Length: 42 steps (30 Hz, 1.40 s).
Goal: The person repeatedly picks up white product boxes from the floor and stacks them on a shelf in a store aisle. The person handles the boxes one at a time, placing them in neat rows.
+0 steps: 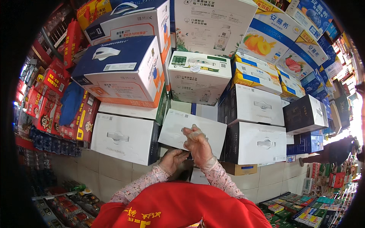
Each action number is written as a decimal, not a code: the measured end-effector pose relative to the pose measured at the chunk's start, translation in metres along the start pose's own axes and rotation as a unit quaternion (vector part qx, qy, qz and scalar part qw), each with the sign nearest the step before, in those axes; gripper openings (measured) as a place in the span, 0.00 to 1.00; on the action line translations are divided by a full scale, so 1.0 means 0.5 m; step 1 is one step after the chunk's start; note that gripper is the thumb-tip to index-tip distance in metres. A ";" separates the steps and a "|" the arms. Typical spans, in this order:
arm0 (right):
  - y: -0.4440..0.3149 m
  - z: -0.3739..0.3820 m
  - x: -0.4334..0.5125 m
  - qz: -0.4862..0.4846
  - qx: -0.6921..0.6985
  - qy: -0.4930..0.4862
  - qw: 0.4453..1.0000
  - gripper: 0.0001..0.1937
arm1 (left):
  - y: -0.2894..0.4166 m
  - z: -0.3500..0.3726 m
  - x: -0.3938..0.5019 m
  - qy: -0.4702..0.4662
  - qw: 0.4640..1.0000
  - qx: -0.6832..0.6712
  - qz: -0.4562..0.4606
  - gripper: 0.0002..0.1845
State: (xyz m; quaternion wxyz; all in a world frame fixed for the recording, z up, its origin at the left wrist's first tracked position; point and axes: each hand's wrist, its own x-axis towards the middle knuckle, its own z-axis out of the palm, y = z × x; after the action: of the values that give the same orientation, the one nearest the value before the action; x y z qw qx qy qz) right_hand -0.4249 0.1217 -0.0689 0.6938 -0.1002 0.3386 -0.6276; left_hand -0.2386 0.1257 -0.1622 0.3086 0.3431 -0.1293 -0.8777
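A white carton (209, 128) with a dark side sits slightly askew in the gap between two stacks, right before me. My right hand (198, 145), in a thin translucent glove, lies over its top with bent fingers at the carry handle, which they mostly cover. Whether those fingers hook the handle is unclear. At the carton's near edge is my left hand (173, 160), its fingers pointing right, close below my right hand. The tips are in shadow, so their grip cannot be made out. Similar white cartons stand on the left (125, 138) and on the right (255, 144).
Blue-topped milk cartons (117, 62) rise at the left, behind the white one. A green-and-white carton (199, 77) stands straight ahead, yellow-and-blue yogurt cartons (256, 75) at its right. Low displays of packaged goods (296, 211) flank the tiled floor (114, 171). A person (339, 149) is far right.
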 end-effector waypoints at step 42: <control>0.176 -0.232 -0.215 -0.013 -0.290 0.164 0.943 0.20 | 0.174 0.344 0.089 0.002 0.391 0.917 0.074 0.61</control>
State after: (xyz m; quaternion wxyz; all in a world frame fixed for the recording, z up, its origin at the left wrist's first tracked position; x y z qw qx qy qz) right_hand -0.4217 0.2725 -0.1688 0.5613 -0.1972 0.6138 -0.5190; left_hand -0.3420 0.0327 -0.0217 -0.1286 0.4097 -0.8805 -0.2007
